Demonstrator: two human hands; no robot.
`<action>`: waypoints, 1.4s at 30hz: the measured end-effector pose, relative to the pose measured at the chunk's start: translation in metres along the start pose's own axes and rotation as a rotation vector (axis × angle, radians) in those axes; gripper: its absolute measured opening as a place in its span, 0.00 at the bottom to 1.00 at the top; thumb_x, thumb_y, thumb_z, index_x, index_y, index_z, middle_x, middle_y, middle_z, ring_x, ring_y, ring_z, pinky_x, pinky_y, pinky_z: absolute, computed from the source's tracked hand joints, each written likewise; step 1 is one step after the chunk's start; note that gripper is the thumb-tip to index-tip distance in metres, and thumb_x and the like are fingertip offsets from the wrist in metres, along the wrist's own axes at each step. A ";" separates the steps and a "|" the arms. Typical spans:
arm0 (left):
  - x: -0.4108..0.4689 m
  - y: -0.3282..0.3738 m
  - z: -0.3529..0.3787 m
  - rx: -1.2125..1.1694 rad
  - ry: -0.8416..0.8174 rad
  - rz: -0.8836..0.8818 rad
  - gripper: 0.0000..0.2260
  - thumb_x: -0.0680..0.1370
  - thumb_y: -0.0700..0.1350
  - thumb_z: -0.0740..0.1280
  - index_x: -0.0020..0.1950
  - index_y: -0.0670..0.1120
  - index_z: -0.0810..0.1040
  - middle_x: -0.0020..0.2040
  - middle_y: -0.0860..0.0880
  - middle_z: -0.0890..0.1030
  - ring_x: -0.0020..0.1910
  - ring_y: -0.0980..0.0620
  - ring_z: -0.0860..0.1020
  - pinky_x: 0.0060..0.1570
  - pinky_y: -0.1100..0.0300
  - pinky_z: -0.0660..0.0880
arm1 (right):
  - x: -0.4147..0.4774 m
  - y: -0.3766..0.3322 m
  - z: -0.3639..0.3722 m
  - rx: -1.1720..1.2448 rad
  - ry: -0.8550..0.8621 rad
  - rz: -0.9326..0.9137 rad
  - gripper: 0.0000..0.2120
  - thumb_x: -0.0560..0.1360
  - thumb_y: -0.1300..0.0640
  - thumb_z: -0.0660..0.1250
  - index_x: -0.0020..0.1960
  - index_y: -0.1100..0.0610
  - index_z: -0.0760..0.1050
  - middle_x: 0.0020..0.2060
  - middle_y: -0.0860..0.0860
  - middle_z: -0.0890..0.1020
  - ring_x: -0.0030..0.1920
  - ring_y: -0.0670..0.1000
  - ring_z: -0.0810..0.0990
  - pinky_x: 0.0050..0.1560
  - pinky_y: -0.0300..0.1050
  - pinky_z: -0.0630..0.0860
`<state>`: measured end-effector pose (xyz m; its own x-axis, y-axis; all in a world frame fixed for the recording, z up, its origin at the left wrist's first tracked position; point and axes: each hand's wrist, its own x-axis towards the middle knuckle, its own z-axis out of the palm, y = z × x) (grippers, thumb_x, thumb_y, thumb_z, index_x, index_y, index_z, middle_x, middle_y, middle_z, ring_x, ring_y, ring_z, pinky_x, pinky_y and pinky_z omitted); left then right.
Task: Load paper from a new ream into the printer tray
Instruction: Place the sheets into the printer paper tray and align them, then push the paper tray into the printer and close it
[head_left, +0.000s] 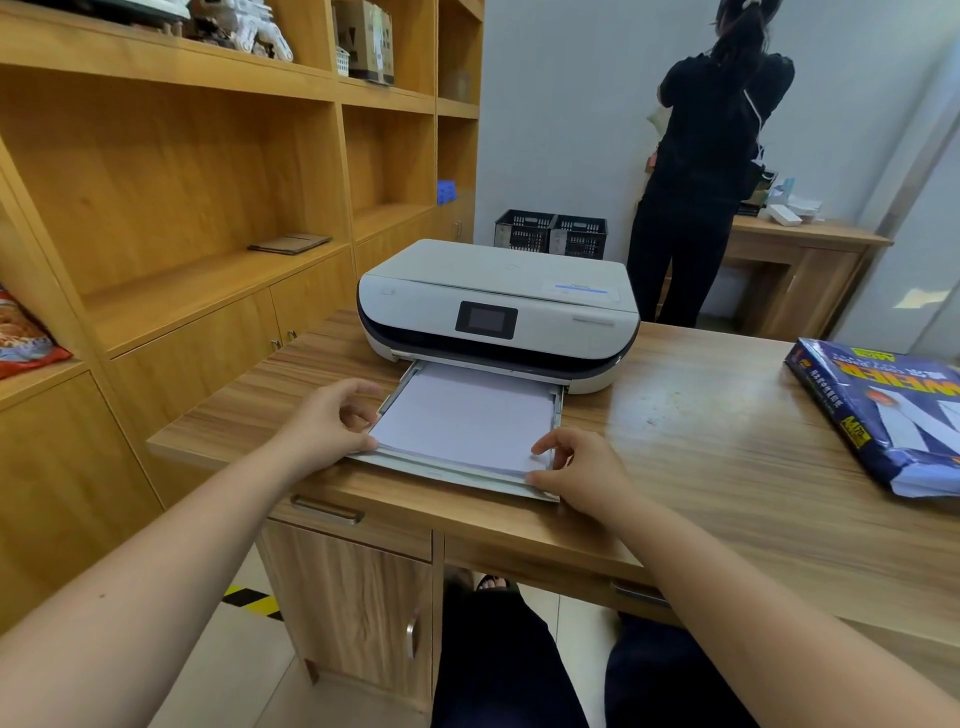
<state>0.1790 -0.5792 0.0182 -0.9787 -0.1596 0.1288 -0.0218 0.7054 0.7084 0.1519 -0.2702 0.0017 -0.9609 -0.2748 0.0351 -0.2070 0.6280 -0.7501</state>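
Note:
A white printer (498, 306) stands on a wooden desk (675, 441). Its paper tray (457, 480) is pulled out toward me and holds a stack of white paper (462, 421). My left hand (332, 415) pinches the stack's near left corner, thumb at the edge and fingers curled above the tray's left side. At the near right corner my right hand (576, 467) grips the stack with thumb and fingers. The blue ream wrapper (883, 410), torn open at its near end with sheets showing, lies at the desk's right side.
Wooden shelving (208, 182) fills the left wall. A person in black (711, 161) stands with their back to me at a second desk (800, 249) behind the printer. Two black crates (550, 234) sit on the floor by the wall. My legs are under the desk.

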 end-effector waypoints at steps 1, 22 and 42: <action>0.000 -0.001 0.000 0.019 0.008 0.007 0.28 0.66 0.39 0.79 0.60 0.57 0.74 0.48 0.54 0.81 0.48 0.52 0.77 0.44 0.63 0.73 | 0.002 0.000 -0.001 0.030 -0.009 0.023 0.15 0.69 0.57 0.76 0.53 0.51 0.77 0.38 0.50 0.76 0.35 0.47 0.74 0.32 0.34 0.73; 0.022 -0.020 -0.007 -0.372 -0.035 -0.091 0.14 0.75 0.49 0.71 0.60 0.55 0.79 0.56 0.52 0.81 0.56 0.51 0.79 0.52 0.56 0.75 | 0.023 0.009 -0.022 0.253 -0.084 0.140 0.09 0.74 0.57 0.71 0.53 0.52 0.78 0.43 0.54 0.81 0.32 0.48 0.75 0.33 0.39 0.76; 0.108 -0.030 0.013 -0.928 0.083 -0.215 0.25 0.82 0.60 0.50 0.68 0.46 0.73 0.51 0.36 0.83 0.55 0.41 0.82 0.55 0.51 0.77 | 0.083 0.030 -0.010 0.445 0.342 -0.018 0.12 0.78 0.62 0.63 0.59 0.54 0.79 0.49 0.45 0.84 0.48 0.37 0.80 0.54 0.34 0.76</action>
<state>0.0709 -0.6087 0.0015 -0.9542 -0.2958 -0.0447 0.0058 -0.1678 0.9858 0.0641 -0.2670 -0.0118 -0.9782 0.0160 0.2073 -0.1977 0.2372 -0.9511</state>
